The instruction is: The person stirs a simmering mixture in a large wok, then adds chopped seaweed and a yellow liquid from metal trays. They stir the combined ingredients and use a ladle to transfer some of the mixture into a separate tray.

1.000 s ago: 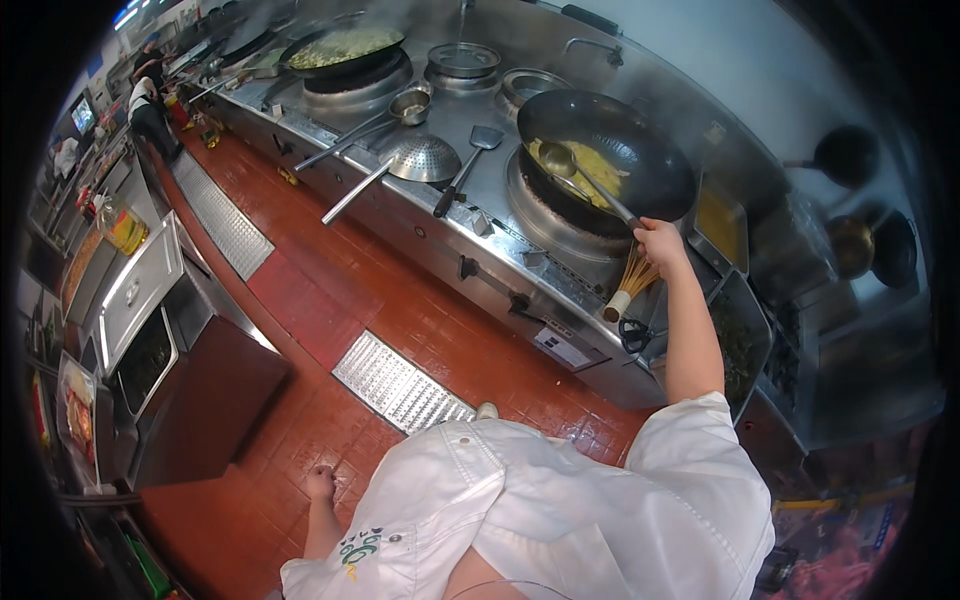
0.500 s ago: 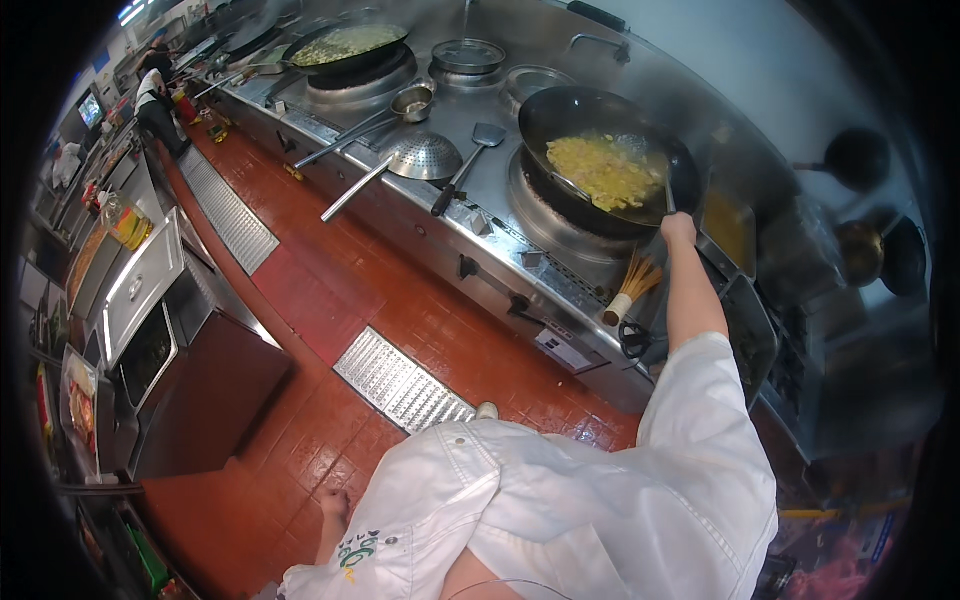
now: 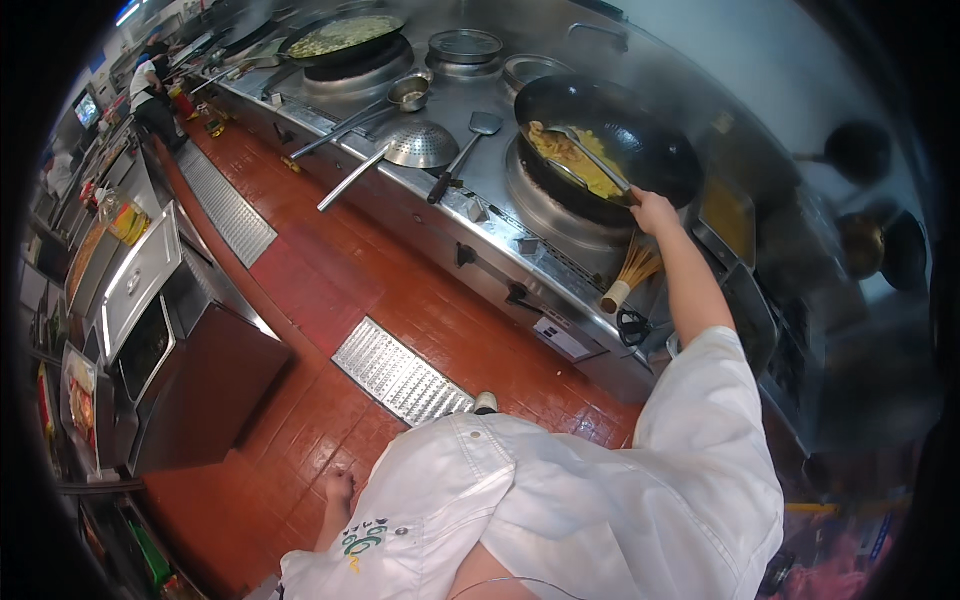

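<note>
The right hand is closed around the handle of a ladle, arm extended forward. The ladle's head reaches down into yellow food, which lies toward the near left part of a large black wok. The wok is seated, tilted, over a round burner. The left hand hangs low beside the white jacket, above the red floor; its fingers look curled, but whether it is fully closed cannot be told.

Just right of the wok: 1 metal pan with yellow contents. Near side, on the counter: 1 bundled-stick brush. To the left: 1 spatula, then 1 perforated strainer, its handle overhanging the counter edge. Farther left: a 2nd wok containing pale food.
</note>
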The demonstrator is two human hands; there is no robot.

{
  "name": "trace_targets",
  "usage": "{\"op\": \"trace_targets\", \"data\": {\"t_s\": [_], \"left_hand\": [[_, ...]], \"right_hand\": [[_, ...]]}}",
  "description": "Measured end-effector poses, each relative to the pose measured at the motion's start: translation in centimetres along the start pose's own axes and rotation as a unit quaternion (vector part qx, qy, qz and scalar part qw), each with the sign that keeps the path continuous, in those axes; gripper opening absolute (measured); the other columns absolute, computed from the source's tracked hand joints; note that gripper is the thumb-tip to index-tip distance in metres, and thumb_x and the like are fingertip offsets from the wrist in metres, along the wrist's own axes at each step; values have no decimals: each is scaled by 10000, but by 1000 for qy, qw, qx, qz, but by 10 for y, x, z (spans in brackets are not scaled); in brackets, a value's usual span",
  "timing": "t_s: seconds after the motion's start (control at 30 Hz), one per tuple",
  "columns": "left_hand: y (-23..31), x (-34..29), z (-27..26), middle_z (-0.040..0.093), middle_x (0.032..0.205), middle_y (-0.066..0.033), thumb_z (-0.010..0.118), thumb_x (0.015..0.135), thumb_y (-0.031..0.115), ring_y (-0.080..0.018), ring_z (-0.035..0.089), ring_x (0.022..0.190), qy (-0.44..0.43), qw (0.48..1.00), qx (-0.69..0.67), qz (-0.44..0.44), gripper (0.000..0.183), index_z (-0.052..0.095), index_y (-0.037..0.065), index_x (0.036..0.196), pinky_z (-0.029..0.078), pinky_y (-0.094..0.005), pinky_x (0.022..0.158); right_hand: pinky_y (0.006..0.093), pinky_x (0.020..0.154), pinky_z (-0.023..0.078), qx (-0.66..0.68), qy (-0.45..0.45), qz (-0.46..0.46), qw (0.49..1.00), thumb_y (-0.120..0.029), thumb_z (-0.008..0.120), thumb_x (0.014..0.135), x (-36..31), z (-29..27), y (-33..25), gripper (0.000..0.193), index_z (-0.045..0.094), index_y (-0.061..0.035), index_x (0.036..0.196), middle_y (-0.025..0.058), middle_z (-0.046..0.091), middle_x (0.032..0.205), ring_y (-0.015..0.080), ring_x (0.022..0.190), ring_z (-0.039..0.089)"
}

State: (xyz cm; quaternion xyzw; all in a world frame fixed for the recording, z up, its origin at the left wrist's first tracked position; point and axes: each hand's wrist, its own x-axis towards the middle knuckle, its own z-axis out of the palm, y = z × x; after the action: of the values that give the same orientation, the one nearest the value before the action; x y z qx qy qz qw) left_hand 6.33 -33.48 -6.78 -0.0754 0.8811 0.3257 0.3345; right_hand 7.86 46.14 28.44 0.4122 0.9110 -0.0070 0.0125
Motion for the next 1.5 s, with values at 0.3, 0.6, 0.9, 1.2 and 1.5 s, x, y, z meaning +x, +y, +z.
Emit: {"op": "trace_targets", "data": {"t_s": [0.3, 0.6, 0.9, 1.2, 1.5], "left_hand": [[-21, 92, 27, 652, 651, -158, 596, 770, 153, -246, 630, 579, 0, 999, -46, 10, 187, 662, -16, 721, 489, -382, 524], [9, 52, 57, 641, 666, -114, 599, 799, 116, -203, 609, 570, -27, 998, -60, -1, 142, 659, -13, 804, 462, -357, 485], [-10, 8, 80, 599, 608, -78, 601, 833, 152, -170, 570, 525, 50, 994, -94, -31, 173, 666, 15, 751, 450, -323, 458], [-35, 12, 101, 660, 695, -123, 620, 838, 124, -217, 625, 597, -48, 999, 14, 17, 175, 694, -20, 903, 494, -356, 539], [-19, 8, 82, 708, 965, -203, 629, 844, 224, -286, 697, 870, -194, 939, 269, 93, 307, 705, 18, 1057, 538, -392, 762]], "right_hand": [[420, 769, 543, -308, 77, -42, 947, -159, 513, 915, -103, -126, -3, 290, 644, -215, 1167, 139, 685, 967, 311, 945, 670], [423, 873, 527, -149, 34, 34, 988, -160, 564, 862, -67, -122, 7, 269, 714, -176, 1085, 108, 680, 1123, 310, 1052, 641], [438, 935, 490, 149, 54, 149, 976, -144, 535, 879, 54, 26, 0, 363, 629, -99, 1227, 166, 628, 1227, 345, 1128, 602], [455, 943, 469, 197, 141, 47, 969, -250, 632, 803, -109, 31, 21, 541, 547, -133, 1324, 165, 596, 1252, 360, 1135, 573], [426, 871, 486, 380, 88, 130, 911, -298, 670, 837, -428, 187, 31, 490, 590, -24, 1235, 210, 631, 1093, 366, 998, 606]]}}
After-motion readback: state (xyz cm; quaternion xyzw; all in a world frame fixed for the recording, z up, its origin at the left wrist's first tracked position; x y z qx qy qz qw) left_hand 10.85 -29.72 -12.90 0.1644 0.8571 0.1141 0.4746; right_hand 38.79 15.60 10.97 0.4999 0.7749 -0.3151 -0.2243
